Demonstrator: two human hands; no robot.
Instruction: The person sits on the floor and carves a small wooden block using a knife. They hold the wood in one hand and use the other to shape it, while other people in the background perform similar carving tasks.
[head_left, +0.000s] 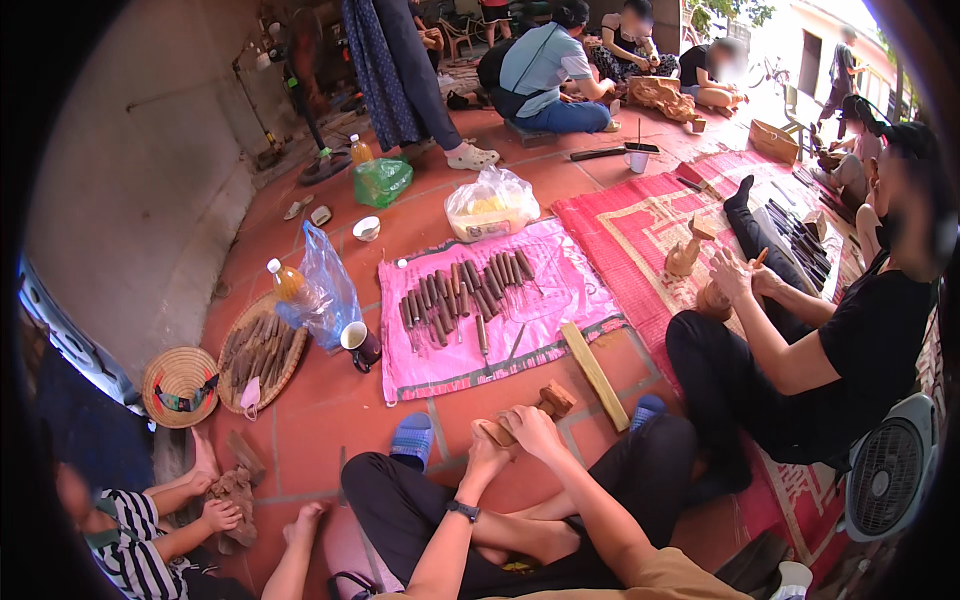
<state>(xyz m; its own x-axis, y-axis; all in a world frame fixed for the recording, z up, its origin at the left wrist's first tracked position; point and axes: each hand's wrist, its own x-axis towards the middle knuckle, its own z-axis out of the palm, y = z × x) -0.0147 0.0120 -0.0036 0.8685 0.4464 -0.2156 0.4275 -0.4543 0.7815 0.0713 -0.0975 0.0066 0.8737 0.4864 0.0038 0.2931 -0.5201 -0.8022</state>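
In front of my crossed legs, my hands are close together around a piece of brown wood (497,433). My left hand (482,462), below a dark wristband, is closed on its near side. My right hand (533,430) lies over it with fingers curled round it. Just beyond my right knuckles shows a blocky wooden piece (556,399); I cannot tell whether it is joined to the held wood. Ahead, a pink sheet (410,372) carries several rows of wood-handled carving tools (465,290). A flat wooden stick (594,376) lies at its right corner.
To the left are a mug (360,346), a blue plastic bag (330,290) and a basket of tools (262,350). A person in black on the right works a wood carving (713,300), near a fan (890,468). At lower left, a person in stripes touches a carved piece (236,505).
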